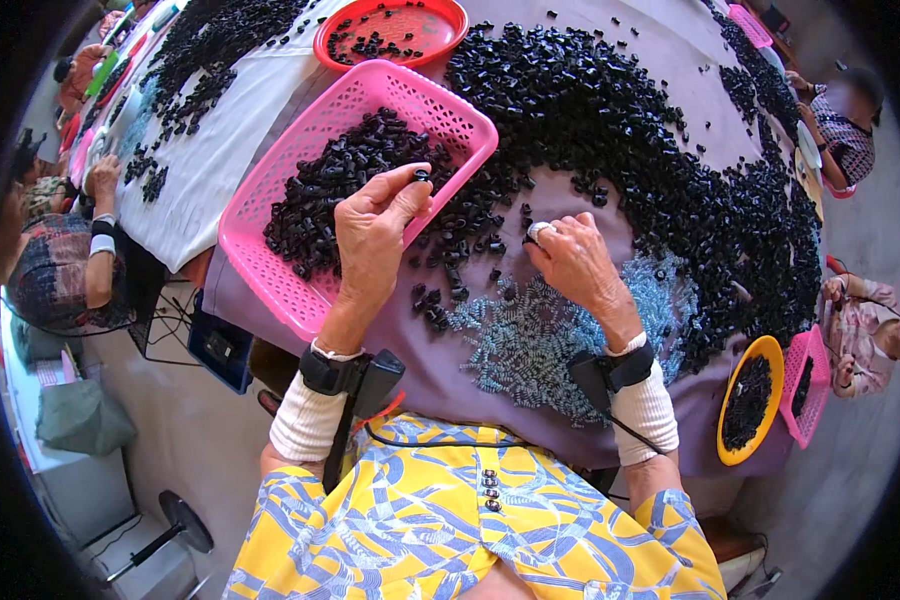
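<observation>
My left hand [375, 225] is raised over the near right rim of a pink perforated basket [255, 275]. Its thumb and forefinger pinch a small black plastic piece [421, 176]. Inside the basket lies a heap of similar black pieces [335, 190]. My right hand [580, 262], with a ring on one finger, is low over the table between the black pieces and a spread of small pale-blue, spring-like parts [530, 350]. Its fingers are curled together, and whatever they may hold is hidden.
A large mound of black pieces [570, 100] covers the lilac cloth [410, 385]. A red tray [440, 30] stands beyond the basket; a yellow tray [770, 350] and another pink basket [820, 375] are at the right edge. Other people sit around the tables.
</observation>
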The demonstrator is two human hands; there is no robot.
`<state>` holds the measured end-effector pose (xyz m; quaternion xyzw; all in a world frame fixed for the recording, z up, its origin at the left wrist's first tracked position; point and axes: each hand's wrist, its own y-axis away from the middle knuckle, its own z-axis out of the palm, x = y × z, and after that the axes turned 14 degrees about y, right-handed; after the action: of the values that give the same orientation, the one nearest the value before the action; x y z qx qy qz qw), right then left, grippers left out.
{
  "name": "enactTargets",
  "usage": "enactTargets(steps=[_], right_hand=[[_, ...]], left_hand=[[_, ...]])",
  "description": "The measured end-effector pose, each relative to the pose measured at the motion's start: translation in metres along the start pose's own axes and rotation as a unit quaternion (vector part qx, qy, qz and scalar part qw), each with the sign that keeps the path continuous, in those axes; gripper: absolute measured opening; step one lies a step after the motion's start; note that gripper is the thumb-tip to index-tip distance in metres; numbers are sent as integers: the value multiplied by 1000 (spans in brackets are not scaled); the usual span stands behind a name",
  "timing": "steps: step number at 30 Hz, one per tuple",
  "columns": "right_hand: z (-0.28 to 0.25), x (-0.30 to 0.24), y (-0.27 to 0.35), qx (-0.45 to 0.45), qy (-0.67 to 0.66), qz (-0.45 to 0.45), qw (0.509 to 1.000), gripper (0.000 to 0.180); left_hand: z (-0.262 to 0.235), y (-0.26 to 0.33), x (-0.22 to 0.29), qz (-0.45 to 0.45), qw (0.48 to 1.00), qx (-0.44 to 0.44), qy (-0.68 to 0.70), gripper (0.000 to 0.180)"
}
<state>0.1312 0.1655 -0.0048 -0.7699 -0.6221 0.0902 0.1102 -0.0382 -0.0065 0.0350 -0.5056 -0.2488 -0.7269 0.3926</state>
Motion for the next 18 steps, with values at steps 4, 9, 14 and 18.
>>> enactTargets(steps=[4,9,14,18], right_hand=[[-5,-5,-8,-1,-1,-5,1000,15],[8,-13,-29,21,-8,-16,1000,11],[22,-20,-39,34,32,-37,998,2],[25,-22,-39,26,63,-24,997,4]], left_hand=[[-1,2,-3,10,1000,-7,-22,21],[-1,3,-6,14,999,-12,-39,21],[1,3,-8,17,1000,-16,-18,22],[2,5,-7,26,998,-13,-53,21]])
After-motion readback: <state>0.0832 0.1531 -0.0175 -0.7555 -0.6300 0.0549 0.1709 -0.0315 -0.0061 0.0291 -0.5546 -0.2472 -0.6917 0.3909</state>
